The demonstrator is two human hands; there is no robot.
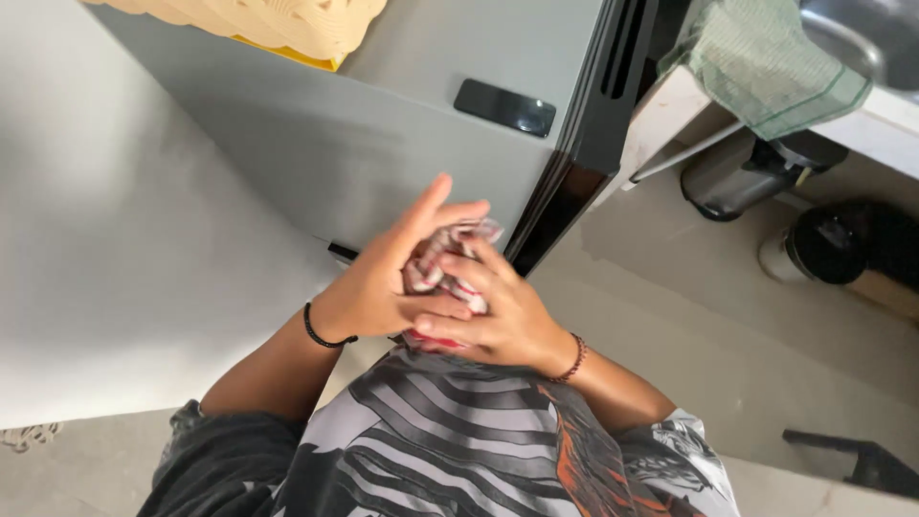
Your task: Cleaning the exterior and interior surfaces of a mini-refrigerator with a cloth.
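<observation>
Left hand (378,278): fingers partly extended, palm pressed against the side of a crumpled red-and-white cloth (442,270); a black band (324,335) sits on its wrist. Right hand (503,311): fingers curled around the cloth from the other side, gripping it; a dark red beaded bracelet (572,359) circles that wrist. The cloth is bunched between both palms, held in the air just in front of the person's chest, above a grey, black and orange patterned shirt (450,440). Only folds of the cloth show between the fingers; its full shape cannot be told.

Directly beyond the hands stands a grey refrigerator (316,144) with a small black panel (504,106) on its door and a dark edge on its right side. A yellow woven item (287,24) lies on top of it. To the right, a bench (670,115) carries a green checked towel (766,62) draped over its edge, beside a metal sink (871,33). Below the bench, on the pale floor (708,325), stand a dark metal vessel (742,177) and a black round container (828,244).
</observation>
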